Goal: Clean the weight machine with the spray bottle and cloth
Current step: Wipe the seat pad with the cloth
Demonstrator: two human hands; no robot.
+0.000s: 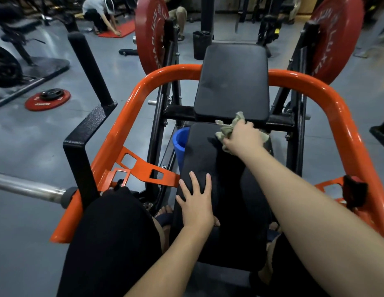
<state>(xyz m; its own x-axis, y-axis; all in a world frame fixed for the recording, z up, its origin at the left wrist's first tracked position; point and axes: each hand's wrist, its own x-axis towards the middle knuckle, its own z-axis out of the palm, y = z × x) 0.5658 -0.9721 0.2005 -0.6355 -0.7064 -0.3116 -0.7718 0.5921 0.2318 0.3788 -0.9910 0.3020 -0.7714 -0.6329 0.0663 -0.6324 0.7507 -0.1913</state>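
Cloth [227, 129], pale greenish-grey and crumpled, bunched in the right hand [242, 139] at the far end of the long black seat pad [199, 153], just short of the near edge of the upper pad [233, 82]. Gripped in curled fingers and pressed down on the seat pad, loose folds poking out on the far and left sides of the fist, a scrap more showing at its right. Nearer the body, left hand [196, 202] released and laid flat on the near left part of the same pad, fingers straight and spread, well apart from the cloth.

Weight machine [315, 88] spread right across the view. Orange tubular frame [131, 116] looping round both pads from left to right. Black uprights behind it, with a big red plate [151, 35] at far left and a second one [334, 39] at far right, both lettered. Matt black padding throughout, faint creases on the upper pad. Blue foam roll [180, 140] just left of the seat pad's far end.

Silver bar [26, 187] at near left. Small red disc [47, 100] flat on the grey floor further left. Person [96, 16] bent over a red mat [120, 28] at far left.
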